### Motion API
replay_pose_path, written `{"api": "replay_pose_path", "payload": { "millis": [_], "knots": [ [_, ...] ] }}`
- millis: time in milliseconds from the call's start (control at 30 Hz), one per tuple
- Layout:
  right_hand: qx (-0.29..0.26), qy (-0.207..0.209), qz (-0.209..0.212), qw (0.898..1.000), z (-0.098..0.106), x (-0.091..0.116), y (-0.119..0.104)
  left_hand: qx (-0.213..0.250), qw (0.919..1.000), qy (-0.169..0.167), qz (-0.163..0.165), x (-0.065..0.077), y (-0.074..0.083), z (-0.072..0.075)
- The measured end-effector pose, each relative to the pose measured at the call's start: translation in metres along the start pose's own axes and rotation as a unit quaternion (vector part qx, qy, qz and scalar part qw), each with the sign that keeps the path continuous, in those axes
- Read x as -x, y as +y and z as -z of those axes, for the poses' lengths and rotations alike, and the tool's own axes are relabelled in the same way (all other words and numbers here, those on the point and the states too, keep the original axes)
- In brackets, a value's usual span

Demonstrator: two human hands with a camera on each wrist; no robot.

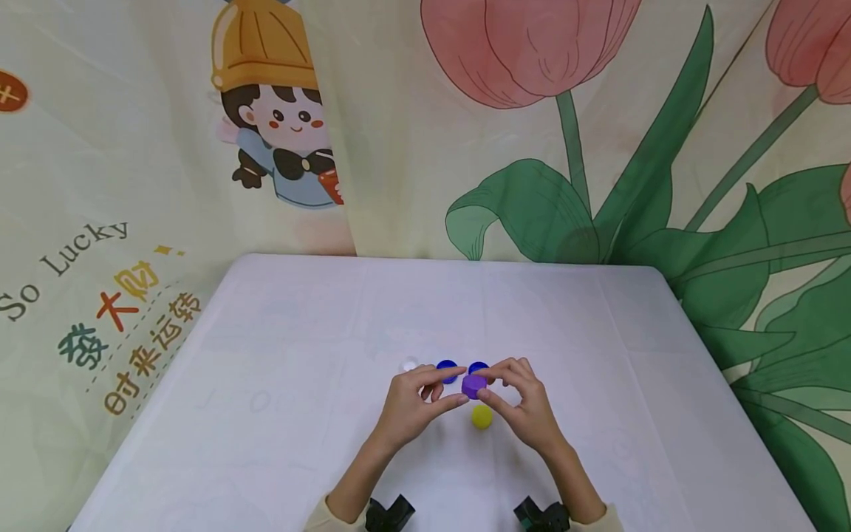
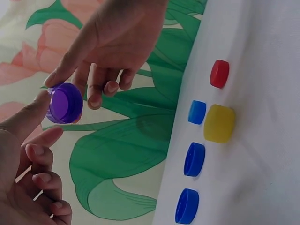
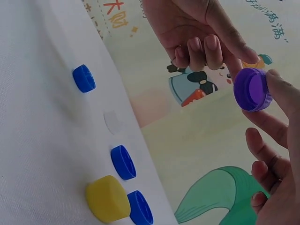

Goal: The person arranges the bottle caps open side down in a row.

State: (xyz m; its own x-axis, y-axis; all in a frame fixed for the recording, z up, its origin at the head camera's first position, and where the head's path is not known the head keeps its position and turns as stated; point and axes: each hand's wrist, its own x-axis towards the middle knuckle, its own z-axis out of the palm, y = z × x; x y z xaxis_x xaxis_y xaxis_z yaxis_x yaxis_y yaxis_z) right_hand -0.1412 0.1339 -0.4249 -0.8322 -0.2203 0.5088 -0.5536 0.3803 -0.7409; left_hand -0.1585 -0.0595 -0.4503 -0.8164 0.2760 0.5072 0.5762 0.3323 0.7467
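A purple bottle cap (image 1: 474, 386) with a ribbed rim is held up above the table, its hollow side showing in both wrist views. My right hand (image 1: 528, 406) pinches it between thumb and index finger. From the other side my left hand (image 1: 411, 403) has its thumb and index fingertips at the cap's edge, pinching it too. Below the hands lie a yellow cap (image 1: 482, 417) and two blue caps, one on the left (image 1: 447, 371) and one on the right (image 1: 478, 366), partly covered by the right fingers. A clear cap (image 1: 408, 364) lies past the left hand.
The left wrist view also has a red cap (image 2: 219, 73) and a light blue cap (image 2: 197, 112) on the table. Another blue cap (image 3: 84, 78) shows in the right wrist view. A white cloth covers the table (image 1: 299, 318); a printed curtain (image 1: 399, 148) hangs behind.
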Motion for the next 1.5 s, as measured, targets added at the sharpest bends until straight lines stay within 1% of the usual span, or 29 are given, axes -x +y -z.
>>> {"api": "replay_pose_path", "payload": {
  "millis": [67,133,167,300,367,400,467,567,667,733,833,1000,1133,1233,1400,1500],
  "knots": [
    [-0.005,0.001,-0.002,1.000,0.000,0.000,0.004,-0.002,0.9999,0.002,0.010,0.000,0.000,0.000],
    [-0.007,-0.001,0.000,1.000,-0.003,0.002,0.015,-0.002,0.9999,0.002,0.013,0.000,0.000,-0.001],
    [-0.008,-0.003,0.003,1.000,-0.004,0.003,0.022,-0.001,0.9999,0.003,0.015,0.000,0.005,0.001],
    [-0.012,-0.011,0.001,1.000,-0.010,0.007,0.045,-0.003,0.9999,0.009,0.007,0.000,0.004,-0.001],
    [-0.015,-0.014,-0.002,1.000,-0.011,0.007,0.047,-0.008,0.9999,0.010,0.005,0.000,0.002,-0.001],
    [-0.013,-0.015,-0.003,1.000,-0.011,0.007,0.046,-0.014,0.9998,0.011,0.002,0.001,-0.004,-0.002],
    [-0.009,-0.017,0.003,1.000,-0.013,0.006,0.047,-0.025,0.9996,0.011,0.000,0.001,-0.005,0.000],
    [0.004,-0.020,0.017,1.000,-0.019,0.004,0.050,-0.052,0.9986,0.008,0.000,0.002,-0.009,0.004],
    [0.028,-0.026,0.038,0.999,-0.029,0.003,0.055,-0.090,0.9960,0.003,0.001,0.005,-0.016,0.010],
    [0.045,-0.031,0.049,0.997,-0.035,0.003,0.058,-0.117,0.9931,-0.007,0.003,0.008,-0.021,0.014],
    [0.071,-0.043,0.052,0.995,-0.043,0.006,0.063,-0.152,0.9877,-0.034,0.007,0.011,-0.028,0.016],
    [0.118,-0.074,0.026,0.990,-0.052,0.013,0.072,-0.206,0.9753,-0.078,0.017,0.016,-0.041,0.014],
    [0.140,-0.099,0.013,0.985,-0.057,0.016,0.079,-0.249,0.9634,-0.099,0.008,0.019,-0.050,0.009],
    [0.149,-0.116,-0.002,0.982,-0.061,0.019,0.083,-0.270,0.9566,-0.109,0.000,0.021,-0.056,0.005],
    [0.169,-0.140,-0.025,0.975,-0.064,0.021,0.086,-0.289,0.9485,-0.129,0.001,0.024,-0.060,0.000],
    [0.184,-0.148,-0.019,0.971,-0.065,0.021,0.088,-0.299,0.9444,-0.137,0.002,0.024,-0.061,-0.001]
  ]
}}
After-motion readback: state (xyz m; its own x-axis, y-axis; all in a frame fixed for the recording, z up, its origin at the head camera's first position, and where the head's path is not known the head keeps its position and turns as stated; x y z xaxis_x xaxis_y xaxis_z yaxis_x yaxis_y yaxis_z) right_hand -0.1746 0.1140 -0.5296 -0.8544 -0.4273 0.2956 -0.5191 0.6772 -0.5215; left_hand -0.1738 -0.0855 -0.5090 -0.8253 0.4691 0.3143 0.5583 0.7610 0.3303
